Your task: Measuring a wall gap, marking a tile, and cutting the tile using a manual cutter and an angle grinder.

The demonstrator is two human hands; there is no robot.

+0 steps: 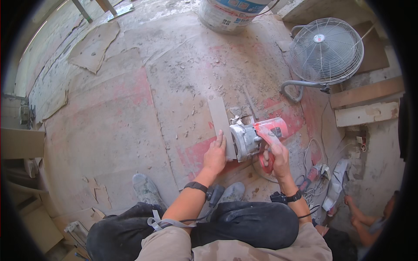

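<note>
A long, narrow grey strip (219,116), perhaps tile, lies on the dusty floor covering ahead of me. My left hand (216,153) rests on its near part, fingers stretched forward and pressing it down from the left side. Around the red handle of a dust-coated handheld circular cutter (246,140), my right hand (278,157) is closed. The cutter's grey guard stands against the right edge of the strip, close to my left fingertips. Its blade is hidden, and I cannot tell if it spins. A thin rod (250,102) lies just beyond the cutter.
A caged floor fan (326,50) stands far right, a white bucket (230,16) at the far middle. Rubble and torn board (95,47) litter the floor. Another red power tool (310,177) and cables lie right, near another person's hands (353,212).
</note>
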